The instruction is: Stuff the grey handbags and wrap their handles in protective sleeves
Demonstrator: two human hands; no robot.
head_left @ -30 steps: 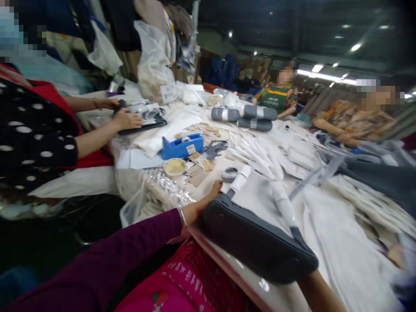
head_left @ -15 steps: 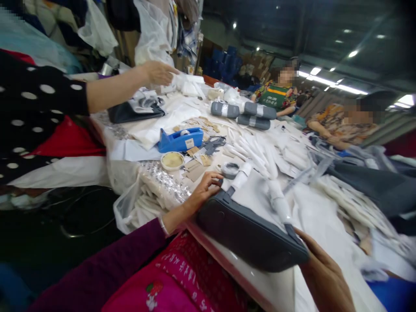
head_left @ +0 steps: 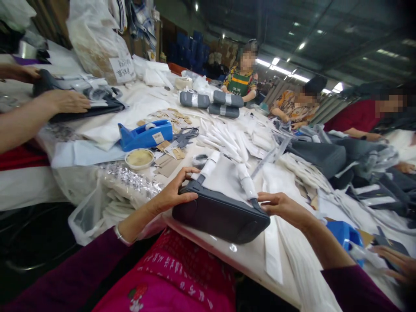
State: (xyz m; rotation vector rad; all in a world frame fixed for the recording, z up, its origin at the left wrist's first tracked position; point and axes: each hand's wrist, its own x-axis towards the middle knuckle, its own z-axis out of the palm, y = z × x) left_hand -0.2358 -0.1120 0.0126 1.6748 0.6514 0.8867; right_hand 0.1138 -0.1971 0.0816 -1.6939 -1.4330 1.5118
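A dark grey handbag [head_left: 221, 216] rests at the table's front edge, its long flat side with rounded corners facing me. White wrapping covers its handle [head_left: 247, 182] on the right and the strap on the left, and a white sheet [head_left: 224, 175] lies behind it. My left hand [head_left: 172, 193] grips the bag's left end, thumb on the near face and fingers over the top. At the right end, my right hand [head_left: 286, 208] holds the upper corner beside the handle; part of its grip is hidden.
Left of the bag are a blue tape dispenser [head_left: 146, 135], a round tub of pale paste [head_left: 139, 159] and brown tags [head_left: 175, 152]. White strips [head_left: 224, 141] and wrapped grey rolls [head_left: 224, 110] lie farther back. A co-worker's hands [head_left: 68, 103] handle a dark bag at left; other people stand opposite.
The view has swung right. My right hand has moved from under the bag's right end to its upper corner. The co-worker's hand at left has drawn back to the dark bag.
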